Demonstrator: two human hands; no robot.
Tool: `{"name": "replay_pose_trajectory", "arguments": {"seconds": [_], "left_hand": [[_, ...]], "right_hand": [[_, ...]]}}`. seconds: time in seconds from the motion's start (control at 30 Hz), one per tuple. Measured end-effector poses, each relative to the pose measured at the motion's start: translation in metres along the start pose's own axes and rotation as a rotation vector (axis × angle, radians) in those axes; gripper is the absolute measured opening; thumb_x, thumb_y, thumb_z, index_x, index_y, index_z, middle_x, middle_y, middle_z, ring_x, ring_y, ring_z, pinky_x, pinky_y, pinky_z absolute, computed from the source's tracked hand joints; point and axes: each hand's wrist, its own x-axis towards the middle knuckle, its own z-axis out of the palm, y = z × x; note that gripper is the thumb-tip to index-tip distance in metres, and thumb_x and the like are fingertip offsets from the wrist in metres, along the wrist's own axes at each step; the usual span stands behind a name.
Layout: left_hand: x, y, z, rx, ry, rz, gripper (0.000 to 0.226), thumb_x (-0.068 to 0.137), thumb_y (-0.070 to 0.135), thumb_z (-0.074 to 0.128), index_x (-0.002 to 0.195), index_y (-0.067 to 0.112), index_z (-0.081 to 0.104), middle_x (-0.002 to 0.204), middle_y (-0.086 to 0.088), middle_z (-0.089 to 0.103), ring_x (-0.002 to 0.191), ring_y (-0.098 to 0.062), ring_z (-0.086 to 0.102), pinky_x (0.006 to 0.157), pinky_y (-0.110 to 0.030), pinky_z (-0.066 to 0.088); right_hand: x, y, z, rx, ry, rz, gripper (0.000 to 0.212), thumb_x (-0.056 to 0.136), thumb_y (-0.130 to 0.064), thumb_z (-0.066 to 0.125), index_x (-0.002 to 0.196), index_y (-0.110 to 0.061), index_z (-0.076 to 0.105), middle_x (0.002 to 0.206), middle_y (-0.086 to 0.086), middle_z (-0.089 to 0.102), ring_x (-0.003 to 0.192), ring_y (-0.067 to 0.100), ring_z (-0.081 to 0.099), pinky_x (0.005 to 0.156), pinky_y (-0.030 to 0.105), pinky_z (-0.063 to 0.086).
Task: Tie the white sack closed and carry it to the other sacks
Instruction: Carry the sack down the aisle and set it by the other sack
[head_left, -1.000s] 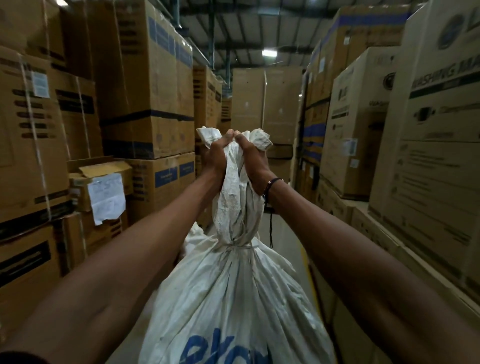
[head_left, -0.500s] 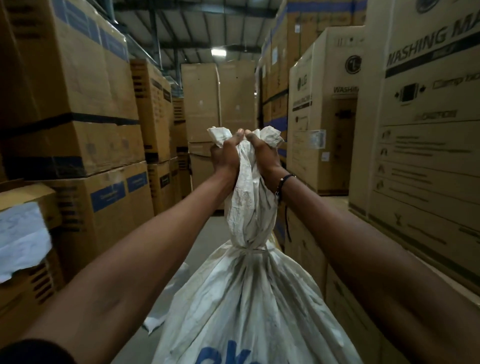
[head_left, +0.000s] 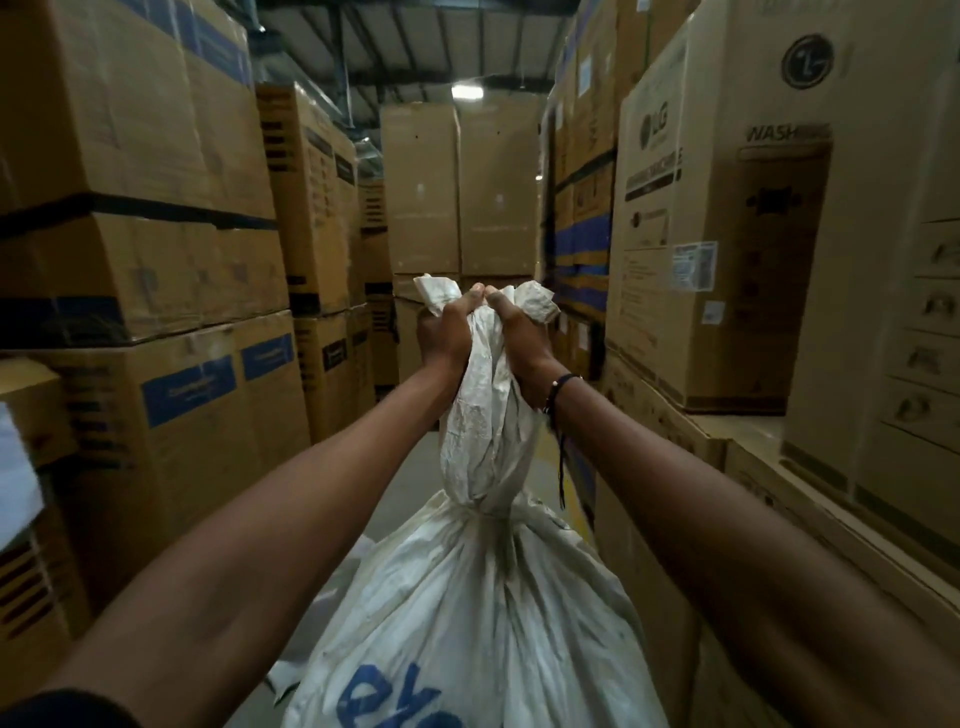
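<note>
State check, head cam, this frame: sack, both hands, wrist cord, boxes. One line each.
white sack: neck cinched and tied, held up by its gathered top.
left hand: closed on the sack top.
right hand: closed on the sack top, beside the left.
wrist cord: loose end hanging.
cardboard boxes: stacked, closed.

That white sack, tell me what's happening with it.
A person grips the gathered neck of the white sack with both fists, left hand and right hand side by side. The neck is already cinched below the hands. They stand in an aisle between stacked cardboard boxes; no other sacks are clearly in view.
</note>
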Motion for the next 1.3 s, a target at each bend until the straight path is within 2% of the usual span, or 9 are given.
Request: {"name": "replay_pose_trajectory", "arguments": {"seconds": [0.07,0.17,0.27,0.4,0.57,0.7,0.93,1.17,1.3], "left_hand": [[0.021,-0.016,0.0,-0.001,0.072,0.029,0.033,0.079,0.023,0.083,0.1,-0.002,0.08,0.096,-0.011,0.082,0.081,-0.024,0.079,0.078,-0.04,0.065],[0.056,-0.032,-0.004,0.024,0.129,0.066,0.035,0.086,0.015,0.078,0.109,-0.011,0.074,0.095,-0.015,0.079,0.074,-0.021,0.076,0.065,-0.03,0.062],[0.097,-0.046,-0.02,0.041,0.208,0.064,0.045,0.078,0.02,0.08,0.109,-0.011,0.074,0.098,-0.016,0.078,0.081,-0.025,0.076,0.071,-0.034,0.062],[0.145,-0.067,-0.051,0.058,0.304,0.072,0.013,0.089,0.014,0.076,0.095,0.003,0.077,0.094,-0.012,0.079,0.079,-0.023,0.077,0.074,-0.035,0.063],[0.215,-0.101,-0.11,0.03,0.411,0.075,0.045,0.064,0.027,0.087,0.1,0.001,0.077,0.102,-0.017,0.081,0.1,-0.041,0.078,0.096,-0.061,0.061],[0.258,-0.124,-0.15,0.038,0.475,0.072,0.058,0.059,0.029,0.088,0.107,-0.002,0.077,0.103,-0.019,0.082,0.096,-0.038,0.08,0.092,-0.061,0.062],[0.309,-0.16,-0.22,0.135,0.589,0.058,0.01,0.085,0.016,0.078,0.089,0.006,0.077,0.093,-0.015,0.083,0.088,-0.035,0.081,0.088,-0.055,0.065],[0.339,-0.184,-0.331,0.183,0.802,0.04,0.047,0.071,0.035,0.088,0.104,0.003,0.078,0.099,-0.012,0.083,0.095,-0.033,0.081,0.087,-0.048,0.066],[0.353,-0.193,-0.404,0.158,0.974,0.089,0.022,0.074,0.022,0.088,0.089,0.011,0.075,0.093,-0.011,0.08,0.099,-0.037,0.078,0.092,-0.054,0.063]], "right_hand": [[0.034,0.025,-0.004,0.043,-0.059,0.036,0.038,0.099,-0.036,0.068,0.117,-0.004,0.075,0.107,0.011,0.08,0.096,0.023,0.079,0.078,0.032,0.062],[0.078,0.056,0.002,0.084,-0.139,0.071,0.044,0.095,-0.037,0.069,0.121,-0.002,0.073,0.117,0.019,0.079,0.108,0.032,0.078,0.087,0.039,0.063],[0.115,0.082,0.02,0.079,-0.182,0.116,0.044,0.088,-0.045,0.075,0.111,-0.007,0.076,0.114,0.014,0.08,0.107,0.03,0.078,0.097,0.044,0.062],[0.163,0.126,0.053,0.054,-0.296,0.182,0.073,0.065,-0.065,0.079,0.116,-0.013,0.079,0.115,0.01,0.082,0.11,0.028,0.078,0.107,0.052,0.058],[0.217,0.192,0.096,0.023,-0.414,0.264,0.084,0.048,-0.081,0.086,0.107,-0.021,0.082,0.109,0.005,0.084,0.106,0.027,0.079,0.107,0.054,0.057],[0.248,0.23,0.128,0.039,-0.481,0.317,0.057,0.064,-0.063,0.079,0.102,-0.021,0.08,0.107,0.008,0.083,0.106,0.029,0.079,0.106,0.055,0.058],[0.281,0.304,0.181,0.028,-0.595,0.44,0.027,0.102,-0.042,0.064,0.099,-0.018,0.076,0.094,0.005,0.081,0.094,0.025,0.077,0.098,0.045,0.06],[0.293,0.397,0.276,0.002,-0.74,0.598,0.067,0.069,-0.072,0.082,0.109,-0.018,0.079,0.108,0.007,0.083,0.105,0.027,0.079,0.104,0.049,0.059],[0.292,0.45,0.344,-0.017,-0.845,0.652,0.062,0.064,-0.069,0.084,0.099,-0.018,0.078,0.101,0.005,0.082,0.098,0.024,0.079,0.101,0.045,0.06]]}}
